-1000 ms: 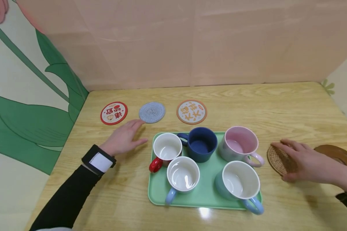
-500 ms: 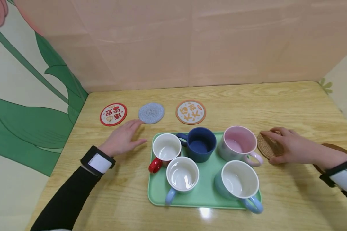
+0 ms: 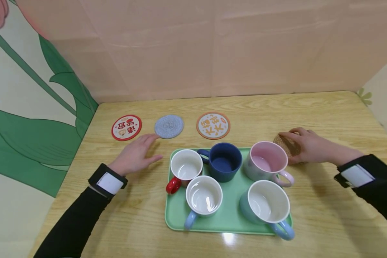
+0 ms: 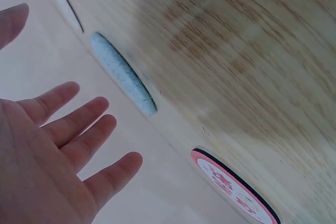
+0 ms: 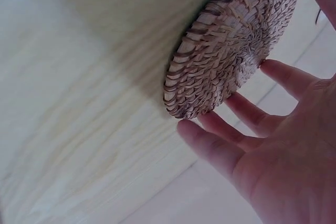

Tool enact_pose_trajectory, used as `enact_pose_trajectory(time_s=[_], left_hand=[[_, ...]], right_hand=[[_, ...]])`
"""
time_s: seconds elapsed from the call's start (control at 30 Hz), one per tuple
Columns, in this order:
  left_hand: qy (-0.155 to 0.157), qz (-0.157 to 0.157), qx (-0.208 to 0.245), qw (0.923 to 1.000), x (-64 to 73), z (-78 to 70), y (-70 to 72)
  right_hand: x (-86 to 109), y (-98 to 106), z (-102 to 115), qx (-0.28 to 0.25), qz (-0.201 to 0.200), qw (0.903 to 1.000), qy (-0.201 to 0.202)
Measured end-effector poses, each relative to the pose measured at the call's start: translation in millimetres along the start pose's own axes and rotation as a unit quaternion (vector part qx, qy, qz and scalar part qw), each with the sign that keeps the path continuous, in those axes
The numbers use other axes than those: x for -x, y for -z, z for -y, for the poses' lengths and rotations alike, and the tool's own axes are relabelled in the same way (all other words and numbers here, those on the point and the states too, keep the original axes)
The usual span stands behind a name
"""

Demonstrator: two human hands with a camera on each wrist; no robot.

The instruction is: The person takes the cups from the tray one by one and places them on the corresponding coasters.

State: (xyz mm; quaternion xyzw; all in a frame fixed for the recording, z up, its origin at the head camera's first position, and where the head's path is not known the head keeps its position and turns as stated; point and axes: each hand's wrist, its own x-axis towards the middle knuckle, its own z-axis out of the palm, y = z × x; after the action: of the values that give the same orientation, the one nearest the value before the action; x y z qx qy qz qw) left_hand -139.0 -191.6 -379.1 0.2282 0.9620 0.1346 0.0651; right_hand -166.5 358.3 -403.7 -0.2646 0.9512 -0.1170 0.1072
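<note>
At right of centre in the head view, a round, brown, woven-fibre coaster (image 3: 285, 141), with no long axis, sits partly under the right hand (image 3: 309, 146), leftward of its palm and well apart from the left hand (image 3: 135, 154). The right fingers spread wide, tips touching the coaster, though whether it is lifted cannot be told; the left fingers, loosely extended, hold nothing, near a round, pale-blue, textured coaster (image 3: 169, 126) at upper left. At lower centre, a green rectangular tray (image 3: 230, 222) bears five glossy mugs: a red-handled white-lined mug (image 3: 186, 165), a navy mug (image 3: 225, 165), a pink-lined mug (image 3: 267, 161), a smaller blue-handled mug (image 3: 204, 195) and a larger light-blue mug (image 3: 267, 202).
</note>
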Motion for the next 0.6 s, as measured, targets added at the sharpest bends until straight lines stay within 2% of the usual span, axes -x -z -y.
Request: enact_pose_trajectory(time_s=[0.13, 0.33, 0.6], left_hand=[[0.001, 0.002, 0.000, 1.0000, -0.4, 0.0, -0.6], [-0.003, 0.001, 0.001, 1.0000, -2.0, -0.5, -1.3], [0.001, 0.005, 0.002, 1.0000, -3.1, 0.5, -2.9]], right_hand=[[-15.9, 3, 2, -0.013, 0.001, 0.9999, -0.002], [-36.1, 8, 5, -0.027, 0.025, 0.9989, -0.030], [-61.6, 8, 6, -0.036, 0.010, 0.9987, -0.034]])
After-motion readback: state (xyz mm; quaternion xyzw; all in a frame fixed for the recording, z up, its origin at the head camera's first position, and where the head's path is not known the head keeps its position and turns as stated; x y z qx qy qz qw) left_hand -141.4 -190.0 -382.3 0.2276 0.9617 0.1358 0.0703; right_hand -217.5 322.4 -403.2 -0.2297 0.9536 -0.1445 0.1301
